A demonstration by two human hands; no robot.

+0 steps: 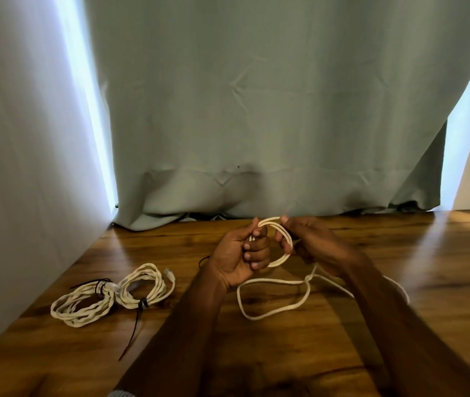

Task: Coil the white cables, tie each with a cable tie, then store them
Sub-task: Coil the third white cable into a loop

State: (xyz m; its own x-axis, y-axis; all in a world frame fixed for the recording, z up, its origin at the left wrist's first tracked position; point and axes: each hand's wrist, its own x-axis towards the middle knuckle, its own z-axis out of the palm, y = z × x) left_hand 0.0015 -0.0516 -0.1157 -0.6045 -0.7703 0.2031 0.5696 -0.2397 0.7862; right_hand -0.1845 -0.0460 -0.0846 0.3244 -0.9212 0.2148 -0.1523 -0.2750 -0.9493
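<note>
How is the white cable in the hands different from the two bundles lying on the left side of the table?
The cable in the hands has only a few loops, held up by the left hand and right hand; its loose remainder trails on the table. The two bundles are fully coiled, lie flat and carry black cable ties. All are white cable.

- There are no words, numbers, labels or signs to read anywhere in this picture.
</note>
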